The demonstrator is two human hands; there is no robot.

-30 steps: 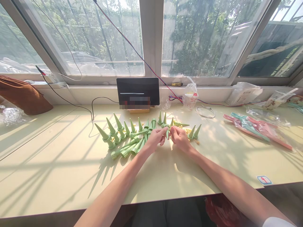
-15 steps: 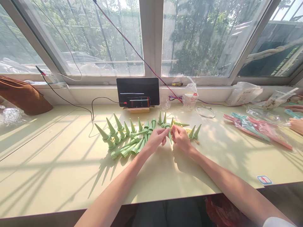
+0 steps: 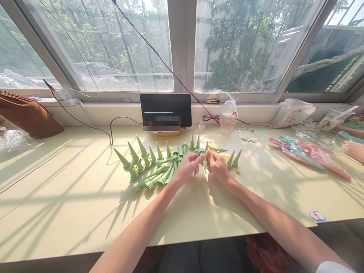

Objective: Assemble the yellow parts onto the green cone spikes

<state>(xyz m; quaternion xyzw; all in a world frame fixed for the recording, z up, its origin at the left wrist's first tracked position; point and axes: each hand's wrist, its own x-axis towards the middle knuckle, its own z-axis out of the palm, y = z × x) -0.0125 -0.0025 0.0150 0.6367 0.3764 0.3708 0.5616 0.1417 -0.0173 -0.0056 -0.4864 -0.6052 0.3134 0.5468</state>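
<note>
My left hand (image 3: 188,168) and my right hand (image 3: 216,165) meet over the middle of the pale yellow table (image 3: 71,197), fingers pinched together on one green cone spike (image 3: 203,163) that points down between them. To the left lies a heap of several more green cone spikes (image 3: 148,167), some standing, some lying flat. Two more green cones (image 3: 233,159) stand just right of my right hand, by some small yellow parts (image 3: 226,156).
A dark tablet (image 3: 165,110) stands at the back by the window sill, with a cable (image 3: 113,125) running left. A plastic bag (image 3: 228,115) and a white cord (image 3: 247,134) lie behind. Bagged pink and teal tools (image 3: 307,155) lie right, near another person's hand (image 3: 354,148). A brown bag (image 3: 28,113) sits far left.
The green spike between my fingers has turned a little and my hands have shifted slightly closer. Another person's hand has come into view at the right edge.
</note>
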